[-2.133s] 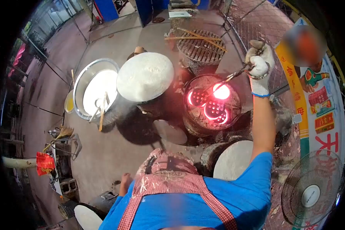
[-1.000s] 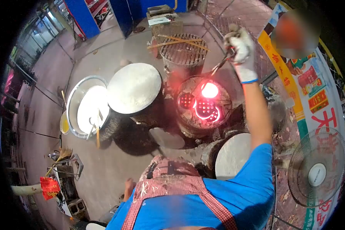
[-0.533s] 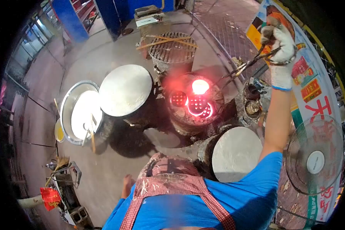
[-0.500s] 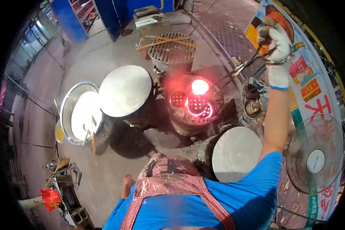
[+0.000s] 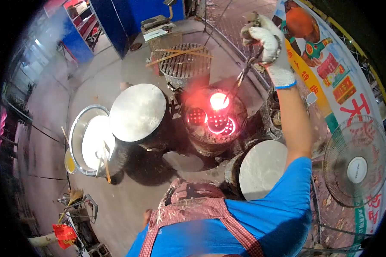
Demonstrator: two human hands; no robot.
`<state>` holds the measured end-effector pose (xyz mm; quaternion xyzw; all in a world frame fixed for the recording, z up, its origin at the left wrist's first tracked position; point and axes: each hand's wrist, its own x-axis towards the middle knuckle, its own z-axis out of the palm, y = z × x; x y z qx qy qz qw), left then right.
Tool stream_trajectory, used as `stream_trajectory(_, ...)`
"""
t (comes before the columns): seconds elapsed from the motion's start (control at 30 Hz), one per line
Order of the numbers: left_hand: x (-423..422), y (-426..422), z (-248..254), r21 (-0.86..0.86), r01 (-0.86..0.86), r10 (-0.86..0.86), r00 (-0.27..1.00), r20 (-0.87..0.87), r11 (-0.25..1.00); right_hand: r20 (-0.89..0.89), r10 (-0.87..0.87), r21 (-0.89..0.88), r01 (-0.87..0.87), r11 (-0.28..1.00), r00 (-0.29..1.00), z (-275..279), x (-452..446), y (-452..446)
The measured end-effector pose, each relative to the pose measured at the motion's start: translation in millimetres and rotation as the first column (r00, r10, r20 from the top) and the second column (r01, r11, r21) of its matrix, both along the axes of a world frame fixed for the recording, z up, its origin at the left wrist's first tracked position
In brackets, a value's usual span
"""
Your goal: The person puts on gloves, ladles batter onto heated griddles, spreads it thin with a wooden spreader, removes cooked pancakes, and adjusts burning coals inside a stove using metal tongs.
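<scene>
My right hand (image 5: 265, 43), in a white work glove, is closed around dark metal tongs (image 5: 241, 78). The tongs point down, and their tips reach the glowing round hole at the top of the stove (image 5: 210, 145). Inside it several perforated coal briquettes (image 5: 197, 116) glow red. From here I cannot tell whether the tips grip a briquette. Only a sliver of my left hand (image 5: 147, 216) shows beside my checked apron (image 5: 188, 210); its fingers are hidden.
Left of the stove is a large round pale plate (image 5: 138, 112), beside a metal basin (image 5: 79, 147) with sticks in it. Another round plate (image 5: 261, 169) lies near my right arm. Behind stands a grated drum (image 5: 185, 64). A fan (image 5: 357, 169) stands at right.
My right hand has swung left with the tongs, whose tips are now over the stove instead of to its right. My left hand has slipped mostly behind my body.
</scene>
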<state>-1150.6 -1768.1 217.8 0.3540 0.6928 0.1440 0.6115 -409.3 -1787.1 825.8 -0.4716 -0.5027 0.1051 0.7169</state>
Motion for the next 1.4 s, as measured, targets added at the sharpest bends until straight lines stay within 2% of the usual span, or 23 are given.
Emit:
stream_trajectory(0.1, -9, -1, -11, 0.011, 0.042, -0.042, 0.998, -0.038, 0.999, 0.015, 0.044, 0.061, -0.045, 0.997, 0.999, -17, -10, 12)
stream_trajectory(0.17, -12, 2, -17, 0.025, 0.065, -0.064, 0.996, -0.059, 0.998, 0.118, -0.212, 0.021, 0.211, 0.977, 0.970, -20, 2, 14)
stream_trajectory(0.23, -17, 7, -25, 0.043, 0.083, -0.080, 0.994, -0.074, 0.996, 0.134, -0.336, 0.083, 0.327, 0.941, 0.932, -7, 4, 8)
stream_trajectory(0.3, -25, 10, -35, 0.064, 0.110, -0.103, 0.990, -0.097, 0.992, -0.005, -0.104, 0.271, 0.102, 0.957, 0.995, 0, 20, 3)
stream_trajectory(0.37, -32, 13, -48, 0.091, 0.141, -0.130, 0.985, -0.111, 0.986, 0.014, -0.137, 0.283, 0.127, 0.951, 0.991, 6, 14, -3)
stream_trajectory(0.47, -39, 8, -48, 0.137, 0.197, -0.191, 0.980, -0.061, 0.971, -0.043, -0.113, 0.323, 0.121, 0.939, 0.993, -33, 59, 11)
stream_trajectory(0.53, -38, 6, -47, 0.113, 0.170, -0.164, 0.984, -0.065, 0.979, 0.091, -0.416, 0.198, 0.393, 0.898, 0.905, -27, 28, 7)
stream_trajectory(0.63, -36, 1, -44, 0.096, 0.147, -0.140, 0.987, -0.073, 0.984, 0.040, -0.432, 0.254, 0.409, 0.876, 0.901, -52, 55, 22)
stream_trajectory(0.77, -38, -7, -49, 0.095, 0.127, -0.119, 0.989, -0.085, 0.987, 0.104, -0.599, 0.210, 0.572, 0.793, 0.794, -73, 83, 42)
stream_trajectory(0.8, -41, -9, -51, 0.097, 0.124, -0.115, 0.989, -0.089, 0.988, 0.088, -0.626, 0.279, 0.584, 0.762, 0.775, -78, 83, 52)
stream_trajectory(0.87, -42, -13, -53, 0.101, 0.129, -0.119, 0.988, -0.099, 0.987, -0.322, -0.257, 0.214, 0.335, 0.918, 0.911, -83, 83, 59)
stream_trajectory(0.97, -47, -16, -63, 0.119, 0.153, -0.139, 0.983, -0.123, 0.981, -0.570, 0.045, 0.250, 0.121, 0.961, 0.820, -106, 95, 77)
stream_trajectory(1.0, -48, -17, -66, 0.130, 0.175, -0.157, 0.978, -0.137, 0.976, -0.542, -0.068, 0.198, 0.206, 0.958, 0.838, -103, 88, 81)
stream_trajectory(1.03, -45, -18, -68, 0.130, 0.195, -0.171, 0.969, -0.178, 0.972, -0.372, -0.257, 0.159, 0.334, 0.929, 0.892, -105, 86, 85)
stream_trajectory(1.07, -44, -20, -68, 0.171, 0.215, -0.185, 0.967, -0.173, 0.961, -0.203, -0.453, 0.145, 0.484, 0.863, 0.868, -106, 84, 89)
stream_trajectory(1.1, -47, -23, -68, 0.146, 0.181, -0.159, 0.976, -0.150, 0.973, 0.119, -0.669, 0.205, 0.641, 0.740, 0.734, -115, 86, 92)
stream_trajectory(1.13, -47, -22, -70, 0.124, 0.161, -0.144, 0.981, -0.132, 0.979, -0.107, -0.472, 0.091, 0.481, 0.872, 0.875, -122, 89, 94)
stream_trajectory(1.17, -45, -22, -67, 0.110, 0.145, -0.133, 0.984, -0.117, 0.983, -0.422, -0.246, 0.054, 0.295, 0.954, 0.873, -126, 88, 95)
stream_trajectory(1.2, -43, -21, -65, 0.096, 0.129, -0.119, 0.988, -0.098, 0.987, -0.690, -0.086, 0.060, 0.176, 0.983, 0.719, -129, 87, 95)
stream_trajectory(1.23, -42, -19, -63, 0.084, 0.114, -0.107, 0.991, -0.082, 0.990, -0.757, -0.059, 0.045, 0.142, 0.989, 0.651, -143, 93, 98)
stream_trajectory(1.3, -41, -15, -57, 0.069, 0.094, -0.090, 0.995, -0.053, 0.993, -0.402, -0.371, -0.148, 0.341, 0.929, 0.837, -159, 88, 92)
stream_trajectory(1.37, -44, -15, -51, 0.054, 0.065, -0.063, 0.998, -0.030, 0.996, -0.750, -0.024, 0.053, 0.096, 0.994, 0.661, -165, 103, 99)
stream_trajectory(1.4, -46, -15, -50, 0.047, 0.056, -0.056, 0.998, -0.020, 0.997, -0.461, -0.182, -0.040, 0.185, 0.982, 0.868, -154, 88, 91)
